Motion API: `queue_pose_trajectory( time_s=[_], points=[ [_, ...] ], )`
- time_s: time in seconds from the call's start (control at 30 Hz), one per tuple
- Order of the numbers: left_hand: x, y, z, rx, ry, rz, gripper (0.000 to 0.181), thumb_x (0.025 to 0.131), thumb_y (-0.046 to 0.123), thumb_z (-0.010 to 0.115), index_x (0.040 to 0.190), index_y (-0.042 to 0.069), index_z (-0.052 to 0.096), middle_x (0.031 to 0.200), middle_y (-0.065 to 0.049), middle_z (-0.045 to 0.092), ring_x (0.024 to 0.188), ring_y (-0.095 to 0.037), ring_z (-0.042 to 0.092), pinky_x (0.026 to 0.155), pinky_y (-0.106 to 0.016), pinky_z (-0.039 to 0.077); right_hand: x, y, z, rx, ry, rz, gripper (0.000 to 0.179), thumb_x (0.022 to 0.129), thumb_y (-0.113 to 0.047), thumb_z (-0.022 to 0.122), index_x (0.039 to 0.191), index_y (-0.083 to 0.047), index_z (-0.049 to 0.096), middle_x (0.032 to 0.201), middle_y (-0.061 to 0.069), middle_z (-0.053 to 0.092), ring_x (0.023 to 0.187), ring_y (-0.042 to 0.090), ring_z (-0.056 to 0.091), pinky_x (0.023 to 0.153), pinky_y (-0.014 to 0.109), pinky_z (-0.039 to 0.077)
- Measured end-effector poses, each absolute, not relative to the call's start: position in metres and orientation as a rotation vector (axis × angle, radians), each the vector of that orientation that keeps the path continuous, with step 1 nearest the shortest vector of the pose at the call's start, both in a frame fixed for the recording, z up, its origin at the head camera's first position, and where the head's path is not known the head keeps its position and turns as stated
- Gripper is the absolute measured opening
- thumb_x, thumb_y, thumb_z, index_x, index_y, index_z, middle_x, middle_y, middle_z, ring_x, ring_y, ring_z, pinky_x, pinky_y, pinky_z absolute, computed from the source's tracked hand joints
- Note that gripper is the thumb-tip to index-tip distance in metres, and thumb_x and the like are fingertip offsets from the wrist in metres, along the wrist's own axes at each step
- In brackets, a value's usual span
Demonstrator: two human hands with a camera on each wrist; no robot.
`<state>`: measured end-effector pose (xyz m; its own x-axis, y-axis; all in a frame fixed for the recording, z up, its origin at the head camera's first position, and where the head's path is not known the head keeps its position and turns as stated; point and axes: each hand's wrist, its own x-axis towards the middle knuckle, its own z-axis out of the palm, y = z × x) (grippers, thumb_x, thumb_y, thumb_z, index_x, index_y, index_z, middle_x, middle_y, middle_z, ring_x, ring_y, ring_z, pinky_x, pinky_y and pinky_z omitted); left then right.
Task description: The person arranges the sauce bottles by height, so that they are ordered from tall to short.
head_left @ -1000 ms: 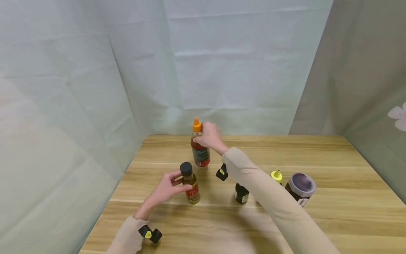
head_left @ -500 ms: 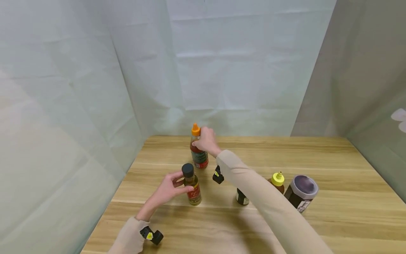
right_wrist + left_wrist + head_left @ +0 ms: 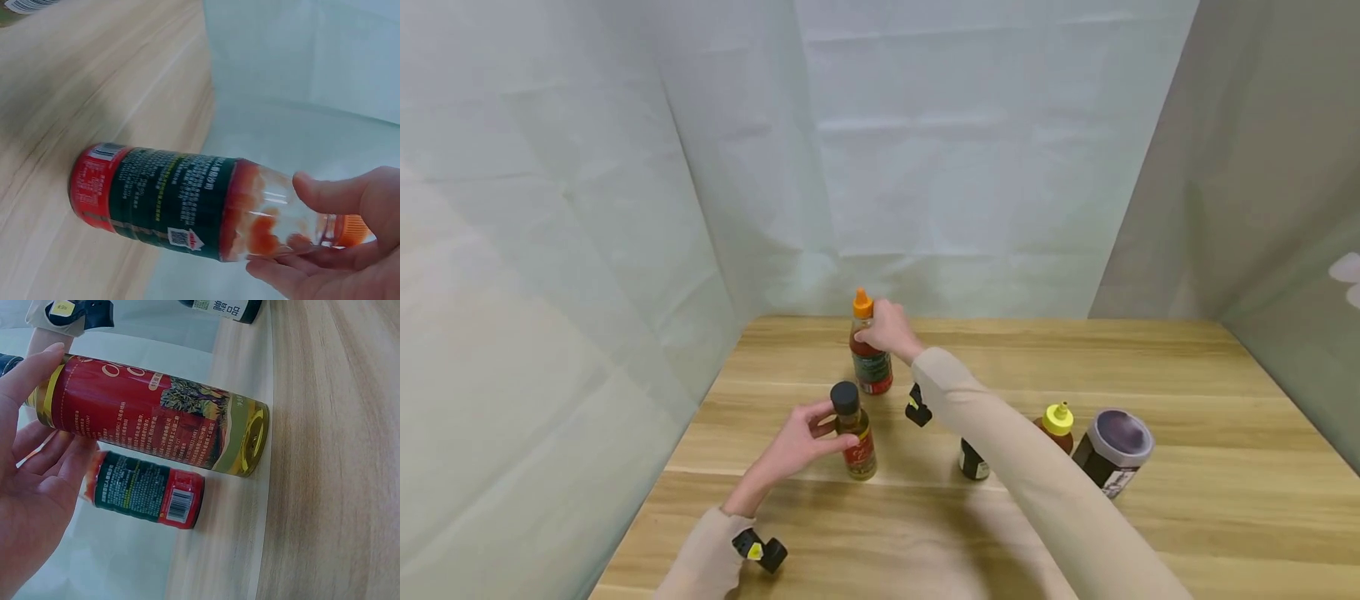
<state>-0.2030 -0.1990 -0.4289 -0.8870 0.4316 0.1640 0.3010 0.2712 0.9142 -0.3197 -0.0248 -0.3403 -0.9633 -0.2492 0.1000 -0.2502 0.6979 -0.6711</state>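
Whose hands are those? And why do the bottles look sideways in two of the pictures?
They're a person's own bare hands, no robot! One camera on the head looks down at the table. The two wrist cameras ride on the wrists, so things look tipped over there.

The left hand holds a black-capped bottle with a red label. The right hand grips an orange-capped bottle. Nearby are a yellow-capped bottle, a dark jar and a dark bottle, partly hidden by the sleeve.
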Motion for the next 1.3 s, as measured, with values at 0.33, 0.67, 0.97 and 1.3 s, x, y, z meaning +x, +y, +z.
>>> queue_pose_trajectory(
  time_s=[0.33,0.67,0.97,1.3],
  points=[
    [-0.205,-0.205,-0.428,0.675,2.421,1.669,0.056,0.085,0.016,0.075,0.134,0.000,0.054,0.132,-0.019,0.059,0.123,-0.035,0.055,0.104,-0.040,0.049,-0.318,-0.017,-0.331,0.398,-2.979,1.260,0.067,0.088,-0.019,0.071,0.143,0.004,0.039,0.136,0.021,0.054,0.113,0.033,0.059,0.095,0.040,0.053],
    [-0.208,-0.208,-0.428,0.693,2.425,1.674,0.054,0.085,0.015,0.074,0.133,0.000,0.055,0.130,-0.019,0.060,0.113,-0.002,0.059,0.102,-0.036,0.050,-0.306,0.001,-0.317,0.314,-2.943,1.382,0.075,0.087,-0.014,0.070,0.148,0.000,0.031,0.151,0.018,0.039,0.135,0.034,0.043,0.108,0.045,0.044],
    [-0.206,-0.211,-0.432,0.693,2.430,1.664,0.051,0.086,0.016,0.073,0.133,0.004,0.056,0.131,-0.018,0.060,0.118,-0.012,0.058,0.102,-0.037,0.050,-0.283,0.022,-0.317,0.316,-2.814,1.487,0.069,0.088,-0.018,0.068,0.147,-0.004,0.034,0.147,0.020,0.043,0.132,0.036,0.046,0.104,0.049,0.047],
    [-0.206,-0.212,-0.430,0.703,2.430,1.677,0.052,0.087,0.015,0.073,0.134,0.002,0.055,0.131,-0.019,0.060,0.115,0.001,0.056,0.101,-0.037,0.051,-0.250,0.045,-0.324,0.449,-2.557,1.553,0.052,0.095,-0.016,0.058,0.142,-0.006,0.041,0.135,0.018,0.053,0.122,0.032,0.054,0.099,0.045,0.051]
  ],
)
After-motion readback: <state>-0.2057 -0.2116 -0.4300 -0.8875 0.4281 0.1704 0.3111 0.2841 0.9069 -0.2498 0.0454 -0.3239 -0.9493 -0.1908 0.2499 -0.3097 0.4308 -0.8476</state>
